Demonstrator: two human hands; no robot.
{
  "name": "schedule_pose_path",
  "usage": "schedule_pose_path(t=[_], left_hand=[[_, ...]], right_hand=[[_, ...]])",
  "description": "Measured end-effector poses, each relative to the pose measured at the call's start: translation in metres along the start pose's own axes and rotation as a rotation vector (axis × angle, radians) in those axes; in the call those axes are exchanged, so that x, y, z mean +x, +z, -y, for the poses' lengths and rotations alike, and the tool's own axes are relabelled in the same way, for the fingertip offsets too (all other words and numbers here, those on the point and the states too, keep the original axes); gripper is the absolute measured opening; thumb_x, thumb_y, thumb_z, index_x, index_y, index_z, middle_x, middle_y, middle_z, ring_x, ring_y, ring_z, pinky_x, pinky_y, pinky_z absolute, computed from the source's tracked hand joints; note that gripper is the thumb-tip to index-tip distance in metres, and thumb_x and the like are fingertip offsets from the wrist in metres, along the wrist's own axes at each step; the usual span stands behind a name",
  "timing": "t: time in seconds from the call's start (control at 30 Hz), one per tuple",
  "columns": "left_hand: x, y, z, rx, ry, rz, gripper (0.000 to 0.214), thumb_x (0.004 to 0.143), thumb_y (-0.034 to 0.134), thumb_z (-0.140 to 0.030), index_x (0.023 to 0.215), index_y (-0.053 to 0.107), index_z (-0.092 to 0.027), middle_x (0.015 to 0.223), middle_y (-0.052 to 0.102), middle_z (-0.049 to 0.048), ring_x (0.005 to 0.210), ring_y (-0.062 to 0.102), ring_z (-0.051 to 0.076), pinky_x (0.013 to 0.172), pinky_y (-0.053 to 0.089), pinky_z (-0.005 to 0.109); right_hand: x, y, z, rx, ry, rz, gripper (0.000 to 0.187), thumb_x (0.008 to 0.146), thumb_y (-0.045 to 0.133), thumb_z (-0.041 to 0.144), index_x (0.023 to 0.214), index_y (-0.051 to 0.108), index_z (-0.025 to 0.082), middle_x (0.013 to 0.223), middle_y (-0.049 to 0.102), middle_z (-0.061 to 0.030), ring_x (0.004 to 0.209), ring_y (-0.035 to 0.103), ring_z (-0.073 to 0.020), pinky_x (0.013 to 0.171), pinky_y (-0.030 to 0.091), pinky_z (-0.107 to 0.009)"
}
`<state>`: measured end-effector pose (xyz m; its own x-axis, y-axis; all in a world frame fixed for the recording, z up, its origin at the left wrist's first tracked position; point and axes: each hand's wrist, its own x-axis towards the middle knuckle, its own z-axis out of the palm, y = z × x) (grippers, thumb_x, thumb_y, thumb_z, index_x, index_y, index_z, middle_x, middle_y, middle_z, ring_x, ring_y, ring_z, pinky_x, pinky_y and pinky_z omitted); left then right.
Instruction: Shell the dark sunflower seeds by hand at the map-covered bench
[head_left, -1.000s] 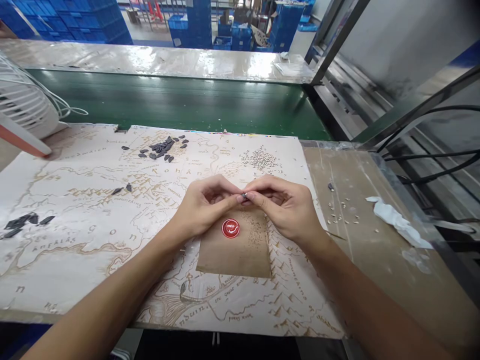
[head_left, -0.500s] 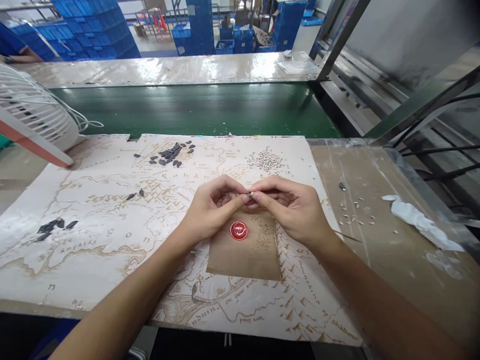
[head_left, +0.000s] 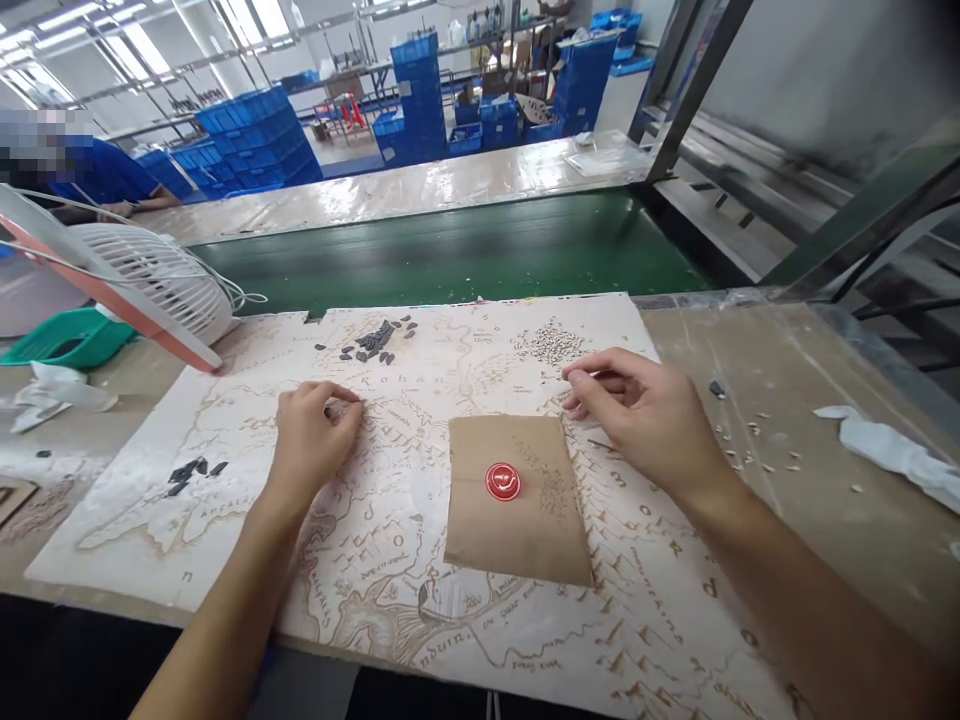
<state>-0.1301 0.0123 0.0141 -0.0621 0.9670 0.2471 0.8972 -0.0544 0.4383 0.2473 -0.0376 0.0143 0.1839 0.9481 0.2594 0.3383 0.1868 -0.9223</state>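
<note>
Left hand [head_left: 315,445] resting on the engraved cream map sheet [head_left: 360,590], its fingers [head_left: 334,395] curled down against the surface, with nothing showing in them, though whether anything tiny sits inside the curl is impossible to tell. Right hand [head_left: 637,425] hovering low over the sheet's right side, its fingers [head_left: 592,375] loosely parted and visibly empty, the tips just below a small heap of pale seeds [head_left: 551,345]. Between the hands and lower down, a flat brown kraft paper rectangle [head_left: 517,535] on the map, bearing a round red seal [head_left: 502,481] and fine specks [head_left: 553,492]. Near the top edge of the map, a cluster of dark seed-like pieces [head_left: 371,345]; left of the left hand, a smaller dark group [head_left: 191,475]. On the bare tabletop [head_left: 750,345] to the right, scattered pale seeds [head_left: 750,450] and a crumpled white cloth [head_left: 892,450]. At far left, a white desk fan [head_left: 157,270] and a green plastic tray [head_left: 67,338]. Beyond, a green conveyor belt [head_left: 450,240], stacked blue crates [head_left: 420,100] and a co-worker's blue sleeve [head_left: 112,175].
</note>
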Motion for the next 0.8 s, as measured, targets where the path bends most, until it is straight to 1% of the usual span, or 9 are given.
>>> schedule_pose_path(t=[0.1, 0.2, 0.33, 0.43, 0.47, 0.53, 0.63, 0.7, 0.8], left_hand=[[-0.002, 0.002, 0.022, 0.062, -0.098, -0.029, 0.028, 0.093, 0.068, -0.048, 0.095, 0.080, -0.022, 0.120, 0.074, 0.0197, 0.135, 0.060, 0.047, 0.122, 0.044, 0.069], [-0.003, 0.000, 0.032, 0.155, -0.130, -0.096, 0.030, 0.095, 0.067, -0.050, 0.094, 0.079, -0.022, 0.124, 0.070, 0.0216, 0.139, 0.056, 0.052, 0.121, 0.042, 0.072], [-0.002, -0.011, 0.046, 0.293, -0.158, -0.112, 0.030, 0.096, 0.068, -0.051, 0.099, 0.076, -0.022, 0.124, 0.064, 0.0222, 0.141, 0.048, 0.061, 0.113, 0.043, 0.079], [0.004, -0.016, 0.049, 0.348, -0.168, -0.087, 0.034, 0.093, 0.071, -0.053, 0.108, 0.072, -0.022, 0.119, 0.060, 0.0208, 0.139, 0.048, 0.062, 0.111, 0.044, 0.081], [0.006, -0.014, 0.046, 0.349, -0.146, -0.088, 0.037, 0.093, 0.070, -0.054, 0.112, 0.070, -0.022, 0.118, 0.060, 0.0206, 0.139, 0.049, 0.061, 0.112, 0.044, 0.080], [0.010, -0.006, 0.029, 0.303, -0.041, -0.074, 0.042, 0.096, 0.066, -0.054, 0.121, 0.070, -0.021, 0.118, 0.062, 0.0208, 0.137, 0.053, 0.057, 0.116, 0.044, 0.078], [0.016, 0.016, -0.012, 0.177, 0.157, -0.013, 0.041, 0.098, 0.064, -0.053, 0.125, 0.073, -0.023, 0.124, 0.067, 0.0204, 0.135, 0.057, 0.049, 0.121, 0.044, 0.069], [0.022, 0.032, -0.039, 0.131, 0.240, 0.018, 0.040, 0.099, 0.063, -0.048, 0.128, 0.074, -0.022, 0.128, 0.068, 0.0205, 0.133, 0.057, 0.047, 0.120, 0.047, 0.064], [0.033, 0.051, -0.064, 0.150, 0.250, 0.004, 0.042, 0.102, 0.059, -0.041, 0.135, 0.073, -0.017, 0.127, 0.068, 0.0229, 0.128, 0.059, 0.047, 0.117, 0.048, 0.063]], right_hand=[[-0.004, 0.004, 0.002, -0.066, -0.077, 0.048, 0.017, 0.104, 0.078, 0.039, 0.100, 0.082, 0.023, 0.093, 0.082, -0.0068, 0.078, 0.079, -0.0239, 0.072, 0.066, -0.043], [-0.004, 0.004, 0.003, -0.110, -0.119, 0.067, 0.016, 0.105, 0.075, 0.037, 0.098, 0.081, 0.023, 0.095, 0.082, -0.0062, 0.081, 0.077, -0.0237, 0.076, 0.063, -0.043], [0.006, -0.004, -0.005, -0.215, -0.121, -0.042, 0.011, 0.103, 0.072, 0.028, 0.099, 0.080, 0.022, 0.102, 0.082, -0.0089, 0.087, 0.076, -0.0252, 0.079, 0.062, -0.043], [0.015, -0.014, -0.016, -0.369, -0.139, -0.096, 0.017, 0.102, 0.066, 0.020, 0.106, 0.082, 0.022, 0.111, 0.081, -0.0116, 0.097, 0.075, -0.0287, 0.088, 0.061, -0.047], [0.017, -0.016, -0.020, -0.419, -0.148, -0.084, 0.020, 0.102, 0.065, 0.018, 0.108, 0.083, 0.023, 0.114, 0.081, -0.0121, 0.103, 0.075, -0.0308, 0.094, 0.061, -0.050], [0.019, -0.016, -0.027, -0.489, -0.162, -0.031, 0.024, 0.103, 0.064, 0.016, 0.110, 0.085, 0.024, 0.117, 0.081, -0.0129, 0.116, 0.072, -0.0345, 0.105, 0.059, -0.055], [0.018, -0.012, -0.032, -0.528, -0.156, 0.043, 0.025, 0.105, 0.064, 0.014, 0.111, 0.087, 0.023, 0.117, 0.080, -0.0136, 0.123, 0.071, -0.0350, 0.110, 0.057, -0.054], [0.016, -0.010, -0.030, -0.544, -0.133, 0.061, 0.025, 0.105, 0.063, 0.013, 0.109, 0.086, 0.021, 0.114, 0.080, -0.0134, 0.118, 0.072, -0.0330, 0.105, 0.058, -0.050], [0.014, -0.013, -0.023, -0.559, -0.066, 0.105, 0.022, 0.103, 0.064, 0.013, 0.101, 0.085, 0.019, 0.105, 0.080, -0.0107, 0.097, 0.074, -0.0272, 0.087, 0.057, -0.042]])
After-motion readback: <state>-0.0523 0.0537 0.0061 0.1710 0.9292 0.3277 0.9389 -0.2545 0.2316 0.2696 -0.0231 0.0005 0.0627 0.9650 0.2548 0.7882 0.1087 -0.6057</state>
